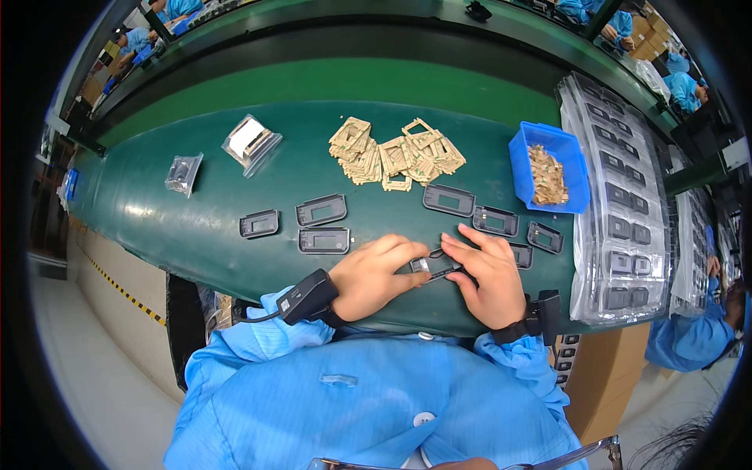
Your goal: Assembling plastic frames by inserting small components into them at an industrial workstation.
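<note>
My left hand (pixel 377 276) and my right hand (pixel 492 276) meet near the front edge of the green table. Between them is a small dark plastic housing (pixel 446 272) with a pale rectangular patch at its left end. The left fingertips press its left side, while the right thumb and fingers grip its right end. Left of my hands lie three dark frame-like housings (pixel 324 240) with rectangular openings. Several similar housings (pixel 495 221) lie to the right, one partly hidden behind my right hand. Whether the held housing touches the table, I cannot tell.
Beyond my hands lies a pile of tan adhesive frames (pixel 395 157). A blue bin (pixel 578 168) holds tan scraps. Clear trays (pixel 619 204) of dark parts line the right side. Two clear bags (pixel 251 145) sit at the left. Other people work along the far and right edges.
</note>
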`<state>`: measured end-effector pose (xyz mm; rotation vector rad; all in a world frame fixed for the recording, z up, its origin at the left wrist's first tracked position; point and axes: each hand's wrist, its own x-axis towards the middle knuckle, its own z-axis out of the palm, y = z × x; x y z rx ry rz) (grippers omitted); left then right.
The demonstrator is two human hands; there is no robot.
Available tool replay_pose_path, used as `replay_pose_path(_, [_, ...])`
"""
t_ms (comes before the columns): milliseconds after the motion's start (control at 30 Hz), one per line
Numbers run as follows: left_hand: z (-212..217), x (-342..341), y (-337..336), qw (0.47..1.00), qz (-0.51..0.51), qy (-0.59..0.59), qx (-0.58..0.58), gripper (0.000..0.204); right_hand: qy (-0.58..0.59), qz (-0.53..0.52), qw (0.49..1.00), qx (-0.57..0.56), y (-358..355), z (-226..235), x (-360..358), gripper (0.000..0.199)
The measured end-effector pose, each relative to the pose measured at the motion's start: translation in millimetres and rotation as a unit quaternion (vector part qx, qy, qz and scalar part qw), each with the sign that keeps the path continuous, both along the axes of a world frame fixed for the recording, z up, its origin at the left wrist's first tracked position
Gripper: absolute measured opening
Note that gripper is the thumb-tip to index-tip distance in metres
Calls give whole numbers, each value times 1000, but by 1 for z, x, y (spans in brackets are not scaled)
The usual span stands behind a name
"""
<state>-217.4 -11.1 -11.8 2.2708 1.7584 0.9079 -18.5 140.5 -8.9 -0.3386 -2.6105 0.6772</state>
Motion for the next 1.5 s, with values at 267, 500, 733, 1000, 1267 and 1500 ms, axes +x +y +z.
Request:
replay_pose_path(267, [7,24,3,998,-33,44,-20,24,85,-147,985,28,-16,-1,4,47])
replay_pose_path(500, [5,11,20,962,150,-222,-43,27,104,-209,920,-316,-38,-13,-3,37])
replay_pose_path(733, [-1,12,27,977,168,-131,-14,27,73,-200,932,-295,-28,-18,-10,34])
replay_pose_path(1000, [3,24,40,976,197,-91,-28,18,85,-255,960,-75,-31,-17,-21,9])
replay_pose_path(1267, [12,43,25,986,167,-11,-25,22,102,-272,951,-109,-53,-29,-27,11])
replay_pose_path(1500, [18,9,56,996,90,8,21,23,223,-289,931,-15,-15,32,11,14])
